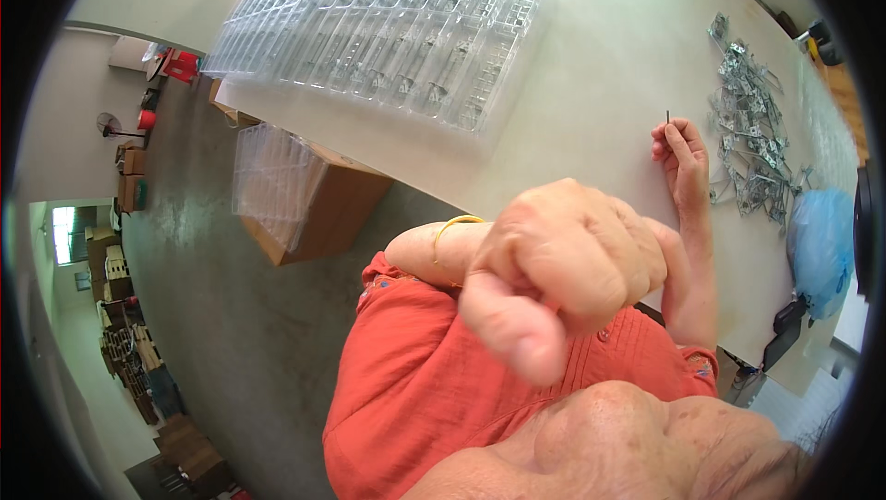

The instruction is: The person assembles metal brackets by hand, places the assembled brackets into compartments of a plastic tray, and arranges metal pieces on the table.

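Observation:
My left hand is raised close in front of my chest, large in the view, with a yellow bracelet on its wrist. Its fingers curl inward and the thumb hangs beside them; no object shows in it, though the palm side is partly hidden. Farther right, over the table, my right hand pinches a short, thin dark pin upright between thumb and finger. Just right of that hand lies a loose heap of small metal brackets.
Clear plastic trays with metal parts in their compartments cover the far left of the white table. A blue plastic bag sits at the right edge. Left of the table, a cardboard box on the floor bears another clear tray.

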The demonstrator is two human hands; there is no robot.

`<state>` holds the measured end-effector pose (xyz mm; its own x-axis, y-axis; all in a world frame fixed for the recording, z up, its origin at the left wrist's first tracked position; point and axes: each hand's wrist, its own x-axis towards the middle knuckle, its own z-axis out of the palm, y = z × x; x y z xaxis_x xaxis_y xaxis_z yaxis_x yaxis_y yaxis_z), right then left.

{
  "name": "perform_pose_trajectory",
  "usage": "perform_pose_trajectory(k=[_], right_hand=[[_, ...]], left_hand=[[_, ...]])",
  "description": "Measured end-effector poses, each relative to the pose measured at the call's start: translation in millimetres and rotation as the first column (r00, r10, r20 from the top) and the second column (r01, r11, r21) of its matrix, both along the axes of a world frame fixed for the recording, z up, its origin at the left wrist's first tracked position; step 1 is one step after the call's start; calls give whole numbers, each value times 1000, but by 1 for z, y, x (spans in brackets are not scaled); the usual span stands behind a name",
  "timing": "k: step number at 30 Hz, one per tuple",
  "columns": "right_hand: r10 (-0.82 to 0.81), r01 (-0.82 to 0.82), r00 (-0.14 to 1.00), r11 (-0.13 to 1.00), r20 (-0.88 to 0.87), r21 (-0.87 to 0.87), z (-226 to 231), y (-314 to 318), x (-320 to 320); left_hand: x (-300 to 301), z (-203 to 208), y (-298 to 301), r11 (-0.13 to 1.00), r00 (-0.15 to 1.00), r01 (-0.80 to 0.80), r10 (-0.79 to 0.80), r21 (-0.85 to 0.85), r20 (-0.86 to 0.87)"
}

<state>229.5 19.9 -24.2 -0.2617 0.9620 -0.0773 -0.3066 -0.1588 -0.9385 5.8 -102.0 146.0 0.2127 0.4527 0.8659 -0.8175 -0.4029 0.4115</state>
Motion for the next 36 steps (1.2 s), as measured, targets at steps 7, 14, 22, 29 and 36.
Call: perform_pose_trajectory(k=[7,14,22,29,36], right_hand=[[19,-19,1000,999,7,33,-1,2,-1],[6,-7,999,1000,40,17,0,1,-3],[-20,-25,952,989,305,142,6,-4,-1],[114,-419,817,790,565,447,9,-65,-11],[108,-561,809,438,578,703,10,-105,-18]], left_hand=[[3,23,-28,984,948,167,-179,70,262],[-2,29,-47,986,938,170,-162,1,307],[-4,27,-44,990,975,99,-76,-103,206],[-4,13,-16,971,989,-39,4,-234,-150],[31,-23,33,851,756,-434,166,-295,-633]])
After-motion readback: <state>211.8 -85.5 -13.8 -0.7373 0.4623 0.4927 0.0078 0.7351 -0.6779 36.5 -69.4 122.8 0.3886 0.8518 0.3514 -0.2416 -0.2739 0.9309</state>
